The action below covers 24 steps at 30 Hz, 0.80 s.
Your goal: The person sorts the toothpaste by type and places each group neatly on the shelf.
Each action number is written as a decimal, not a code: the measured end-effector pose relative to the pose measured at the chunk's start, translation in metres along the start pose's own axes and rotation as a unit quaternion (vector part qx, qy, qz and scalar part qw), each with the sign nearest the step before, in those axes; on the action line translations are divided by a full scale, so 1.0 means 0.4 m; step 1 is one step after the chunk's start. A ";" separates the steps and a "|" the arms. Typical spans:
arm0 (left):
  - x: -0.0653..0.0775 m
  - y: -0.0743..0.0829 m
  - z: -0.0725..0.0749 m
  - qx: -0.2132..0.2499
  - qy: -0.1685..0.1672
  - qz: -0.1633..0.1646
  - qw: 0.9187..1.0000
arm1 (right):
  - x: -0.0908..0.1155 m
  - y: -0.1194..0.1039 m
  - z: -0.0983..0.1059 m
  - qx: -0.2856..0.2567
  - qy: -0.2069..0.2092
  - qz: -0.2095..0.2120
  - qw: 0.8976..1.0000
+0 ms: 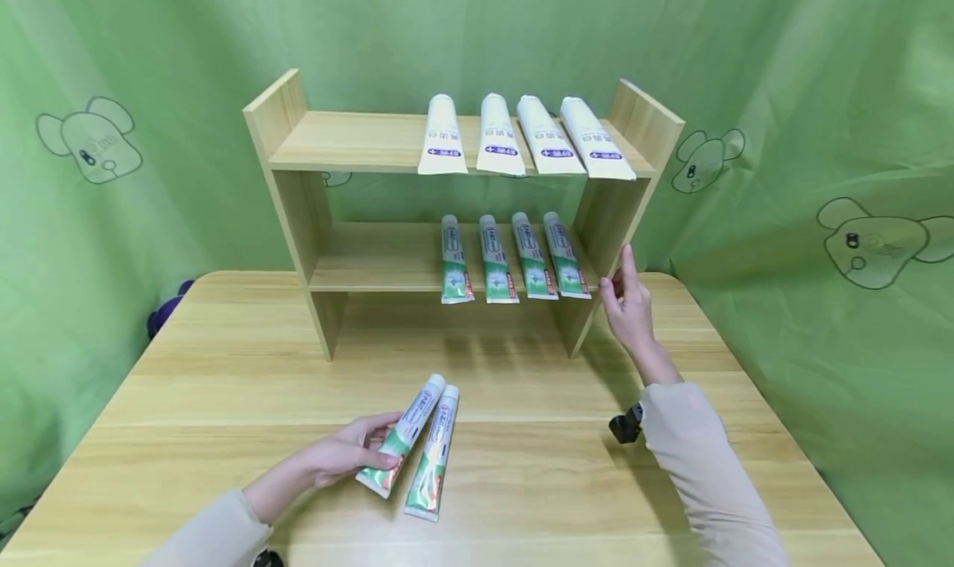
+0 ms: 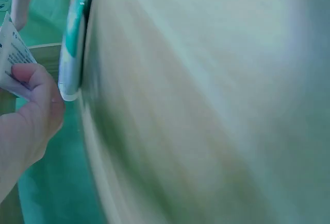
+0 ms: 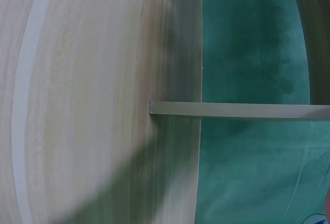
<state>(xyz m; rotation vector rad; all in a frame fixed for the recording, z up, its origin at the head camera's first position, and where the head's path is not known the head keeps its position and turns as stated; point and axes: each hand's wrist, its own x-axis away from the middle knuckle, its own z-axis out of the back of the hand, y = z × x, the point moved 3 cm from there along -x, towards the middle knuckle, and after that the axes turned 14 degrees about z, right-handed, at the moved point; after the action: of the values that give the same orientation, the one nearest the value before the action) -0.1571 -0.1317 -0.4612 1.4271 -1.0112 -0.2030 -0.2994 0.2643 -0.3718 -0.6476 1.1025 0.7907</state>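
My left hand (image 1: 346,453) pinches a green-and-white toothpaste tube (image 1: 414,414) near its flat end, cap pointing away. Beside it on the table lies a similar toothpaste tube (image 1: 436,453). In the left wrist view, thumb and fingers grip the held tube's printed end, with the second tube (image 2: 72,54) just to the right. My right hand (image 1: 632,309) is at the right side panel (image 1: 613,244) of a wooden shelf, index finger extended upward and thumb at the panel's front edge. The right wrist view shows only a sliver of that hand at its right border.
Several green-and-white tubes (image 1: 495,261) stand in a row on the middle shelf board (image 1: 380,257), toward its right. Several white tubes (image 1: 442,136) occupy the right part of the top board (image 1: 358,141). Green cloth (image 1: 477,37) hangs behind the table (image 1: 186,368).
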 end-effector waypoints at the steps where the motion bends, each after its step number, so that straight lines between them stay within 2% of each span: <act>1: 0.000 0.005 -0.001 -0.004 0.001 -0.007 1.000 | 0.000 0.000 -0.001 0.000 0.002 0.002 1.000; 6: 0.004 0.036 0.000 -0.022 0.022 -0.039 0.999 | -0.001 0.000 -0.003 -0.001 0.009 0.008 1.000; 12: 0.007 0.075 0.002 -0.014 0.062 -0.077 0.995 | 0.001 0.005 -0.003 0.003 0.001 -0.003 1.000; 19: 0.015 0.125 -0.007 -0.014 0.085 -0.135 0.987 | 0.003 0.006 -0.002 0.007 -0.010 -0.006 1.000; 24: 0.018 0.162 -0.009 -0.004 0.107 -0.160 0.981 | 0.006 0.006 -0.001 0.005 -0.006 -0.005 1.000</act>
<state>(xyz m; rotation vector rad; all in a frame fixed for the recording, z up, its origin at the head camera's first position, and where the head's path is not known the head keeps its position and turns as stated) -0.1789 -0.1206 -0.4008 1.5633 -0.6019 -0.2820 -0.3011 0.2660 -0.3744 -0.6396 1.0914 0.7782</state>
